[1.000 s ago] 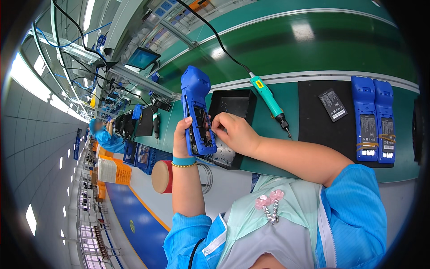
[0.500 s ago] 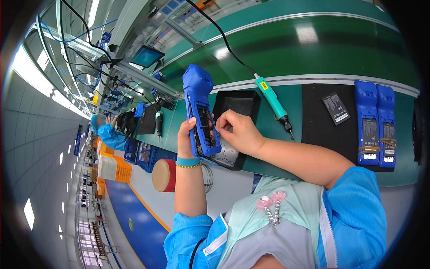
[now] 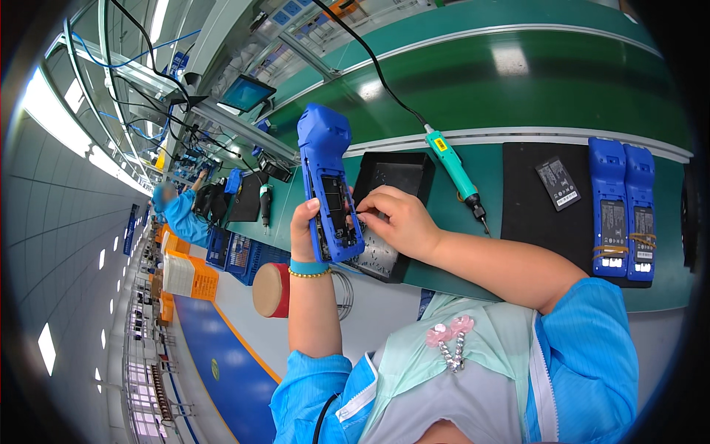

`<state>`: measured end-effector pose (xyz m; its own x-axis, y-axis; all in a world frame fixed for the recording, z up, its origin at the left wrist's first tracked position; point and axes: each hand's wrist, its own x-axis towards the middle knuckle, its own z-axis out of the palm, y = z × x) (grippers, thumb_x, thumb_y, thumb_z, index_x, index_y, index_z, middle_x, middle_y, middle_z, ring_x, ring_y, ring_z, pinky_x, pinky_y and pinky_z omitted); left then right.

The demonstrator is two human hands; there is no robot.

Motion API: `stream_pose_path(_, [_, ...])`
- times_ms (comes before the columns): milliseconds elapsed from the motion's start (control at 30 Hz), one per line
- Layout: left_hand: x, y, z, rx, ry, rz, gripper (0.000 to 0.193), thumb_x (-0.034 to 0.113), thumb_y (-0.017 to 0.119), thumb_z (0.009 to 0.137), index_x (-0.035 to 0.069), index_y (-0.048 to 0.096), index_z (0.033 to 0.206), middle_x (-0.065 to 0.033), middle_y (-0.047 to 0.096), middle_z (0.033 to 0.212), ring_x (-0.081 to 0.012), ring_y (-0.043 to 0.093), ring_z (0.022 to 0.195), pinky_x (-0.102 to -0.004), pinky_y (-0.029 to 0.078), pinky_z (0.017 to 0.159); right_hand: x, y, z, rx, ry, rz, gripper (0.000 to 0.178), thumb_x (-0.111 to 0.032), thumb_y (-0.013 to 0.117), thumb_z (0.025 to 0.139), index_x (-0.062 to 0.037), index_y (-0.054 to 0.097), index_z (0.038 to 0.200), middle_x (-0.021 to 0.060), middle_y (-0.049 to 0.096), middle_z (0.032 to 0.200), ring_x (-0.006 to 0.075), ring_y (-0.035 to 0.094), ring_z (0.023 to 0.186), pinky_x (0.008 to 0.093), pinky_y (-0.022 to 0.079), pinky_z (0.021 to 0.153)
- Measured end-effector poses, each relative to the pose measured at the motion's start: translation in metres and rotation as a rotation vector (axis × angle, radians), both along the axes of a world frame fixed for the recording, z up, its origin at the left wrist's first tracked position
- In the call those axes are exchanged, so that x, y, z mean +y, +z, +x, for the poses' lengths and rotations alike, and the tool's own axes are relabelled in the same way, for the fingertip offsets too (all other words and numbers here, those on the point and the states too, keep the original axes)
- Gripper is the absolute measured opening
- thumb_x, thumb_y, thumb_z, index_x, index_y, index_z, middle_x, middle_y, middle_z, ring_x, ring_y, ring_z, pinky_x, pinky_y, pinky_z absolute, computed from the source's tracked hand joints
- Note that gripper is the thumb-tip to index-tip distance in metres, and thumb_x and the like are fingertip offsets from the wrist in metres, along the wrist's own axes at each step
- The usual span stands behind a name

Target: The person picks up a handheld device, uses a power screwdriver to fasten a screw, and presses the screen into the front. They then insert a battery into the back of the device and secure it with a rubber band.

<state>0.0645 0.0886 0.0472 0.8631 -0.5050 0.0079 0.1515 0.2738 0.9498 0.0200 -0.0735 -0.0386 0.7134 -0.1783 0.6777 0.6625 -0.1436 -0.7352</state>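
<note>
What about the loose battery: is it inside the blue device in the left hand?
No, the battery lies on the black mat, apart from the blue device in the left hand.

Green workbench (image 3: 484, 170) and electric screwdriver (image 3: 452, 169) show a factory.

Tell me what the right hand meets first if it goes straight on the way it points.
The blue handheld device, likely its right edge, held by the left hand; any gap from the right hand is unclear.
</note>
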Motion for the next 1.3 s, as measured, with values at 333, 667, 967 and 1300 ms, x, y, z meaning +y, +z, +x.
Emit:
stream_pose_path(333, [-0.002,-0.001,0.0,-0.03,-0.011,-0.002,0.061,0.036,0.065,0.084,-0.01,0.054,0.123,-0.0149,0.065,0.098,-0.0204,0.068,0.077,-0.0303,0.06,0.068,0.0,-0.004,0.005,-0.072,-0.07,-0.025,0.01,-0.005,0.075,0.082,-0.0013,0.07,0.09,0.0094,0.067,0.088,0.0253,0.065,0.077,0.0338,0.052,0.065])
stream_pose_path(667, [0.003,-0.007,0.006,-0.02,-0.023,0.034,0.06,0.033,0.068,0.083,-0.002,0.05,0.127,-0.0156,0.061,0.111,-0.0189,0.063,0.09,-0.0317,0.058,0.073,0.001,-0.001,0.001,0.015,-0.022,-0.011,0.009,-0.01,0.072,0.084,-0.0022,0.068,0.089,0.0112,0.066,0.088,0.0313,0.066,0.081,0.0392,0.054,0.071])
stream_pose_path(967, [-0.001,-0.007,0.006,-0.045,-0.022,0.065,0.061,0.036,0.067,0.082,-0.004,0.051,0.125,-0.0158,0.063,0.106,-0.0197,0.065,0.086,-0.0325,0.059,0.07,0.002,-0.003,0.003,0.023,-0.036,-0.026,0.006,-0.004,0.067,0.086,-0.0008,0.063,0.09,0.0139,0.064,0.091,0.0353,0.064,0.084,0.0425,0.053,0.073])
stream_pose_path(1300, [0.016,-0.012,0.02,0.111,-0.118,-0.059,0.07,0.041,0.064,0.082,-0.008,0.049,0.131,-0.0226,0.064,0.113,-0.0261,0.069,0.082,-0.0383,0.062,0.068,-0.007,-0.009,0.013,-0.183,-0.13,-0.208,0.012,0.006,0.065,0.078,-0.0004,0.059,0.086,0.0119,0.062,0.088,0.033,0.064,0.087,0.0415,0.053,0.074])
